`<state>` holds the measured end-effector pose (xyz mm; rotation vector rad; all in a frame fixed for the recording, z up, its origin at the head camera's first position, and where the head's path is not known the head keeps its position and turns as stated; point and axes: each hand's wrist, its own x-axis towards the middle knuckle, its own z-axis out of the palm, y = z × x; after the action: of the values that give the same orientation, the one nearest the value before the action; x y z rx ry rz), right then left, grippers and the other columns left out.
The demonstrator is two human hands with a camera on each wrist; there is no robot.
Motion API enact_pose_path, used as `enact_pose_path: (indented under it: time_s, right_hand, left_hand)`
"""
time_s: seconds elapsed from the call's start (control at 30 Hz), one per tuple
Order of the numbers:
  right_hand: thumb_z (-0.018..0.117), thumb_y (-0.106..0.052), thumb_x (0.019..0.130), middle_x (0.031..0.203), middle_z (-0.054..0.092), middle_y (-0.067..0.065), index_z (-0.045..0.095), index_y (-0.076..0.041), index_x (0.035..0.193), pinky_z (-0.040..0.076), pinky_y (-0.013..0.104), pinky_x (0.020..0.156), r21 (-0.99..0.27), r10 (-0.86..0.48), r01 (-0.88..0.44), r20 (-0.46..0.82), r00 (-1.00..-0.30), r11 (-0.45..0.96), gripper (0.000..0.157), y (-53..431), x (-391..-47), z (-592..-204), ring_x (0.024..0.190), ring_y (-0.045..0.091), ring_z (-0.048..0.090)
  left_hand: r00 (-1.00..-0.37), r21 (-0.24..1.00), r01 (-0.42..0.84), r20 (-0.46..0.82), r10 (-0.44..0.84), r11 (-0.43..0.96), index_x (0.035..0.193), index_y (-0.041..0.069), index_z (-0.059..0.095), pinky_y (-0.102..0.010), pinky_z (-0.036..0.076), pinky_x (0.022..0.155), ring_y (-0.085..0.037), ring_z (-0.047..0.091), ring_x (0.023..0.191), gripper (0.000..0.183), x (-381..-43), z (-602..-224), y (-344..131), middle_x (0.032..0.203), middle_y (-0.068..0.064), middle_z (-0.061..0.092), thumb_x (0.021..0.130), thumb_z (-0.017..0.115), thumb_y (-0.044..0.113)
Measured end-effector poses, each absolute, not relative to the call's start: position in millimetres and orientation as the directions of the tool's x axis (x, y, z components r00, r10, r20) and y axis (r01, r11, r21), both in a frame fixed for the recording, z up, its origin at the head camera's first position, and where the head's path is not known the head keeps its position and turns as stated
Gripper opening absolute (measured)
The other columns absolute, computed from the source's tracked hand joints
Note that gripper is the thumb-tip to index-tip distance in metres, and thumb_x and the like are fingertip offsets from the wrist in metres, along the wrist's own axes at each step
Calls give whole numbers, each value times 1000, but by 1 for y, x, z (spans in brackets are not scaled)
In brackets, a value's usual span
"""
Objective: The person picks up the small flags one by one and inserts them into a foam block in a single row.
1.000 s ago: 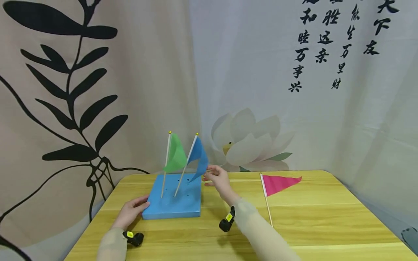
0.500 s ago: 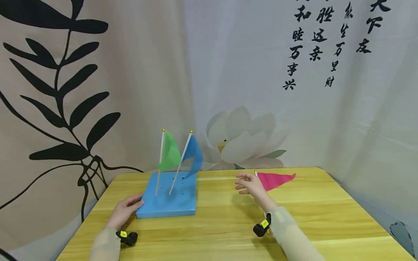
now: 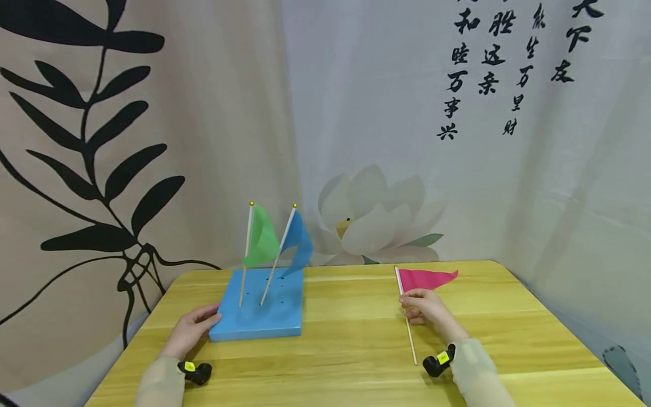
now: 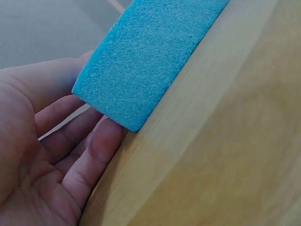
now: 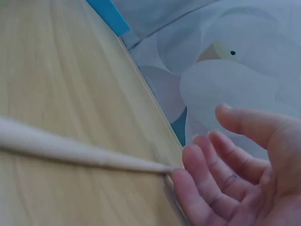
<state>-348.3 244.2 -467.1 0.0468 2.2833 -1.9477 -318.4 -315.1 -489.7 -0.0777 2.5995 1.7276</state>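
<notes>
A blue foam board (image 3: 255, 327) with small holes lies on the table; a green flag (image 3: 261, 237) and a swallow-tailed blue flag (image 3: 300, 240) stand in it on thin sticks, the blue one leaning right. My left hand (image 3: 189, 330) rests against the board's left edge, its thumb and fingers also touching that edge (image 4: 106, 77) in the left wrist view. At the right, a pink pennant flag (image 3: 422, 278) lies on the table. My right hand (image 3: 431, 312) is at its stick (image 5: 89, 153); in the right wrist view thumb and fingers are apart, the fingertips by the stick.
The wooden table (image 3: 356, 362) ends just behind the board and the pink flag. Behind it hangs a curtain (image 3: 244, 113) printed with a plant, a lotus and dark characters. Each wrist carries a small black camera (image 3: 195, 373).
My right hand has moved right, from beside the blue flag to the pink flag's stick. My left hand stays at the board. The head view has shifted slightly.
</notes>
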Motion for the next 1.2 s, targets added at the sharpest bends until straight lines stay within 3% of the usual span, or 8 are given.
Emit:
enact_pose_path:
  time_s: [0.3,0.47,0.67,0.87,1.2]
  right_hand:
    - [68,-18,91,78,64,10,64,9,108,55,31,53,-957,-33,175,-187,-982,232,32,257,-345,-481,54,13,59]
    - [75,-22,85,64,58,7,66,3,83,52,28,46,-924,33,159,-157,-987,348,27,255,-344,-482,46,11,55]
    - [82,-20,76,48,50,3,53,-6,56,49,30,40,-845,118,165,-121,-986,509,38,248,-343,-481,38,13,50]
    - [81,-18,77,44,44,0,46,-10,50,45,27,37,-811,91,118,-80,-993,573,45,244,-340,-479,35,12,45]
    - [76,-11,74,42,47,1,52,-7,50,48,29,38,-797,114,131,-78,-990,589,34,243,-338,-475,34,11,47]
  left_hand:
    - [-998,918,-67,-56,-39,392,145,0,44,-27,51,80,-22,57,112,68,-318,-486,-313,145,-24,42,93,65,39]
    - [-997,919,-71,-64,-31,388,145,0,42,-30,51,84,-31,52,121,69,-321,-488,-314,146,-24,41,94,64,41]
    - [-998,918,-64,-50,-46,391,144,-2,44,-27,51,81,-30,54,118,65,-319,-488,-312,144,-25,43,95,64,36]
    - [-997,914,-74,-58,-51,400,144,-2,43,-27,51,80,-30,54,117,64,-317,-487,-310,144,-26,43,96,63,35]
    - [-996,912,-88,-69,-62,401,144,-2,44,-27,52,78,-26,57,113,68,-319,-488,-311,143,-26,43,94,64,39]
